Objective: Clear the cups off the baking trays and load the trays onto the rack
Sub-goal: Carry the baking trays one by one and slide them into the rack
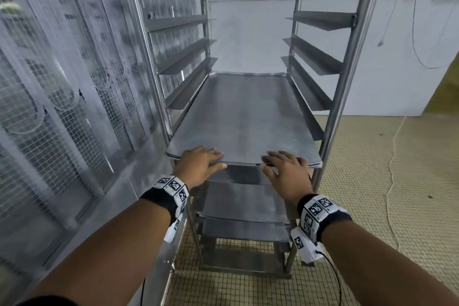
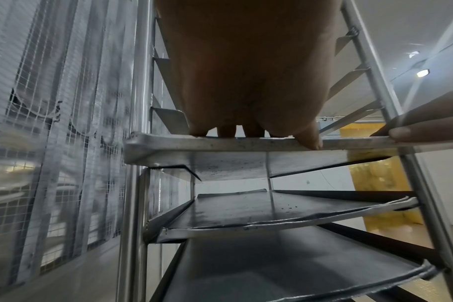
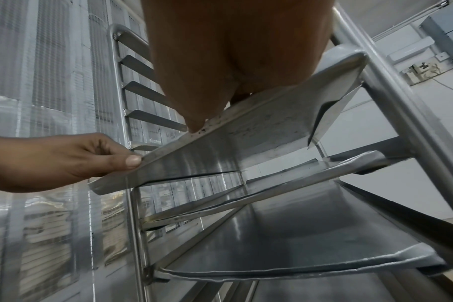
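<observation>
A grey metal baking tray lies level on the runners of a tall steel rack, pushed in almost to its full depth. My left hand holds the tray's front rim near its left corner, fingers on top and thumb against the edge. Towards the right corner my right hand holds the same rim the same way. The left wrist view shows the rim under my left hand. In the right wrist view both my right hand and my left hand sit on it. No cups are in view.
Two more trays sit on lower runners, their front rims bent. The runners above carry nothing. A wire-mesh panel stands close on the left. A thin cord trails over the tiled floor on the right.
</observation>
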